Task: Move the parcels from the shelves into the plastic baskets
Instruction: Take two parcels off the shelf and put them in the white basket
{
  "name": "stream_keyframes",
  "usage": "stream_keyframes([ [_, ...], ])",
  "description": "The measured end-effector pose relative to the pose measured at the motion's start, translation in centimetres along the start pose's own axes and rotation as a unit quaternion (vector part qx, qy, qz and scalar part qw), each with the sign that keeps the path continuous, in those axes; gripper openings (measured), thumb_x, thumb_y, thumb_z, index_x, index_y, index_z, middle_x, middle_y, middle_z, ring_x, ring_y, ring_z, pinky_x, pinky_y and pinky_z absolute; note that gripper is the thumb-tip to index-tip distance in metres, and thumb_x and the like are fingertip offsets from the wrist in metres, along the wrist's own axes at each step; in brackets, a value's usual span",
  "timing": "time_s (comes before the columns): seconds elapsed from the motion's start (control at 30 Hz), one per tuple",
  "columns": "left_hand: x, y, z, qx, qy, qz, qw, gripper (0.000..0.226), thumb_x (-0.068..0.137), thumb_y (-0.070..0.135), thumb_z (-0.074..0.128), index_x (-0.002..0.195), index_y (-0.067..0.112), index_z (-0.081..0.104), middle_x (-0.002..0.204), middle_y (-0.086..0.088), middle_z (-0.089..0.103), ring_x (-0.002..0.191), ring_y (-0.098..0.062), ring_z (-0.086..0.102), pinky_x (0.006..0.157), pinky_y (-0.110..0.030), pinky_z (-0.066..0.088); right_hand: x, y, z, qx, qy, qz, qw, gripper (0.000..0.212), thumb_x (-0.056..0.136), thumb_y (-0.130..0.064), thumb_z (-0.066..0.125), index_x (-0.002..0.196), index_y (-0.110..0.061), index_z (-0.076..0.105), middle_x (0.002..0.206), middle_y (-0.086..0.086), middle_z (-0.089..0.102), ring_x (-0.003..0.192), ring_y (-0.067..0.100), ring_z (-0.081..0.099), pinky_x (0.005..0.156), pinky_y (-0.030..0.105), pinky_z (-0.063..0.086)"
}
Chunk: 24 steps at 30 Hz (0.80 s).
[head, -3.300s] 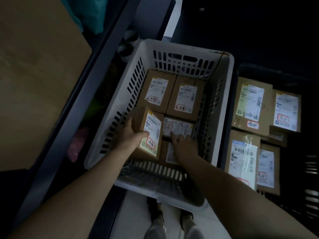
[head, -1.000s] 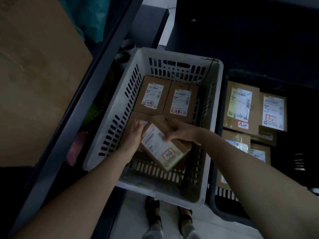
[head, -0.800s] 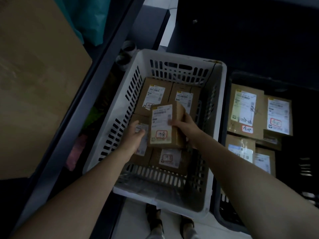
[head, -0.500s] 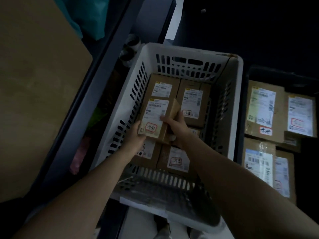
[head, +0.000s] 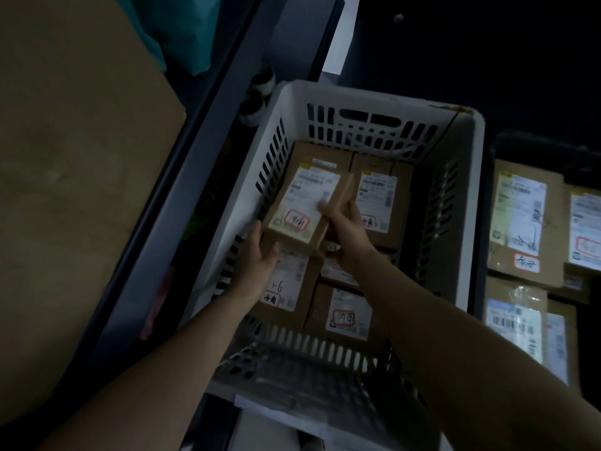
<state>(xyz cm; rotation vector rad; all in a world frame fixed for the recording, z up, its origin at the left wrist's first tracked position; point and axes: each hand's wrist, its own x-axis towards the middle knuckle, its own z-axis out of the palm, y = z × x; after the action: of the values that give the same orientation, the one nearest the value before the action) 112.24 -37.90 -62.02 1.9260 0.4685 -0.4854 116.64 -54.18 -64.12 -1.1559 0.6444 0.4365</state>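
Hidden: Dim light blurs every label. The parcel [head: 302,206] covers most of the back-left box beneath it, and the right hand [head: 349,237] hides part of a box mid-basket. The dark crate [head: 520,145] at the right of the frame is cut off by the edge, and its rim is hard to make out.
Edges and room: The white basket [head: 367,96] fills the centre of the frame. Labelled boxes [head: 344,315] cover most of its floor, and a dark open strip runs along its right wall.
Parcel: Label up and tilted, it is raised over the boxes at the back left of the basket, inside the walls and close to the left one.
Left hand [head: 257,262]: It is at the parcel's lower-left corner, with fingers curled beneath and the thumb up the left edge, gripping it.
Right hand: It holds the parcel's right side, with the thumb pressed on the label and fingers wrapped round the edge.
Surroundings: A tan board [head: 81,190] fills the left of the frame, with a teal bag [head: 185,30] at the upper left. More packages [head: 523,219] lie in the crate.
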Motion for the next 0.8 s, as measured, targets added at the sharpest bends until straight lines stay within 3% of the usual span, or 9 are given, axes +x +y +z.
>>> stream_keyframes([
  [0.1, 0.9, 0.5, 0.3, -0.017, 0.006, 0.012, 1.000, 0.064, 0.096, 0.022, 0.052, 0.150, 0.025, 0.019, 0.153, -0.007, 0.028, 0.139, -0.024, 0.032, 0.110, -0.047, 0.034, 2.8, -2.0, 1.0, -0.004, 0.031, -0.055, 0.998, 0.042, 0.094, -0.029, 0.061, 0.131, -0.025, 0.043, 0.125, 0.012, 0.062, 0.104, 0.032, 0.066, 0.085, 0.053, 0.056],
  [0.17, 1.6, 0.9, 0.5, -0.016, -0.004, 0.005, 1.000, 0.069, 0.096, 0.016, 0.052, 0.151, 0.029, 0.012, 0.156, -0.006, 0.023, 0.139, -0.023, 0.031, 0.112, -0.043, 0.031, 4.5, -2.3, 1.8, -0.077, 0.047, -0.070, 0.993, 0.047, 0.096, -0.027, 0.056, 0.139, -0.020, 0.039, 0.129, 0.011, 0.060, 0.110, 0.032, 0.063, 0.091, 0.055, 0.053],
  [0.27, 2.3, 1.8, 1.1, -0.019, -0.051, -0.004, 0.998, 0.073, 0.095, 0.016, 0.052, 0.150, 0.039, 0.010, 0.151, -0.001, 0.035, 0.131, -0.022, 0.044, 0.106, -0.050, 0.040, 5.4, -1.5, 2.7, -0.149, 0.032, -0.076, 0.985, 0.041, 0.091, -0.014, 0.057, 0.131, -0.023, 0.048, 0.126, 0.007, 0.063, 0.113, 0.029, 0.062, 0.094, 0.054, 0.051],
  [0.37, 2.7, 3.2, 1.8, -0.027, -0.082, 0.000, 0.996, 0.071, 0.095, 0.009, 0.050, 0.150, 0.036, 0.014, 0.142, -0.001, 0.047, 0.121, -0.022, 0.053, 0.101, -0.046, 0.045, 5.3, -2.1, 3.1, -0.149, 0.015, -0.106, 0.983, 0.037, 0.090, -0.001, 0.050, 0.118, -0.025, 0.052, 0.122, 0.008, 0.064, 0.111, 0.031, 0.062, 0.093, 0.053, 0.052],
  [0.47, 3.6, 4.8, 2.0, -0.031, -0.076, 0.004, 0.997, 0.066, 0.095, 0.007, 0.047, 0.150, 0.031, 0.018, 0.135, 0.001, 0.050, 0.120, -0.020, 0.052, 0.095, -0.033, 0.046, 6.0, -3.8, 3.4, -0.130, 0.017, -0.097, 0.987, 0.041, 0.092, 0.002, 0.049, 0.132, -0.009, 0.049, 0.127, 0.015, 0.061, 0.115, 0.034, 0.059, 0.096, 0.052, 0.050],
  [0.53, 4.0, 5.0, 1.7, -0.029, -0.060, -0.003, 0.998, 0.061, 0.095, 0.012, 0.047, 0.149, 0.030, 0.025, 0.133, 0.002, 0.051, 0.117, -0.021, 0.054, 0.096, -0.034, 0.047, 5.5, -4.2, 3.3, -0.186, 0.009, -0.081, 0.979, 0.044, 0.092, -0.003, 0.053, 0.136, -0.006, 0.047, 0.128, 0.016, 0.060, 0.115, 0.035, 0.059, 0.097, 0.051, 0.050],
  [0.6, 3.3, 4.8, 1.5, 0.002, -0.048, -0.004, 0.999, 0.052, 0.096, 0.014, 0.048, 0.145, 0.024, 0.035, 0.129, 0.002, 0.052, 0.115, -0.021, 0.055, 0.100, -0.038, 0.046, 3.8, -4.2, 2.9, -0.302, -0.002, -0.086, 0.949, 0.043, 0.094, -0.013, 0.056, 0.135, -0.005, 0.047, 0.124, 0.012, 0.060, 0.112, 0.032, 0.059, 0.094, 0.044, 0.051],
  [0.67, 1.8, 4.7, 1.3, 0.044, -0.039, 0.002, 0.998, 0.043, 0.097, 0.013, 0.048, 0.140, 0.015, 0.043, 0.129, -0.004, 0.054, 0.116, -0.024, 0.054, 0.102, -0.038, 0.043, 1.8, -4.0, 1.8, -0.431, -0.006, -0.115, 0.895, 0.040, 0.098, -0.021, 0.050, 0.134, -0.005, 0.047, 0.126, 0.015, 0.058, 0.117, 0.033, 0.054, 0.094, 0.044, 0.047],
  [0.8, -2.2, 5.4, 0.3, 0.141, -0.016, 0.044, 0.989, 0.035, 0.098, 0.011, 0.046, 0.132, 0.009, 0.050, 0.129, -0.012, 0.056, 0.116, -0.025, 0.053, 0.092, -0.026, 0.041, -2.2, -4.1, 0.2, -0.577, 0.011, -0.164, 0.800, 0.044, 0.101, -0.025, 0.044, 0.143, -0.012, 0.041, 0.141, 0.017, 0.046, 0.120, 0.037, 0.051, 0.092, 0.037, 0.045],
])
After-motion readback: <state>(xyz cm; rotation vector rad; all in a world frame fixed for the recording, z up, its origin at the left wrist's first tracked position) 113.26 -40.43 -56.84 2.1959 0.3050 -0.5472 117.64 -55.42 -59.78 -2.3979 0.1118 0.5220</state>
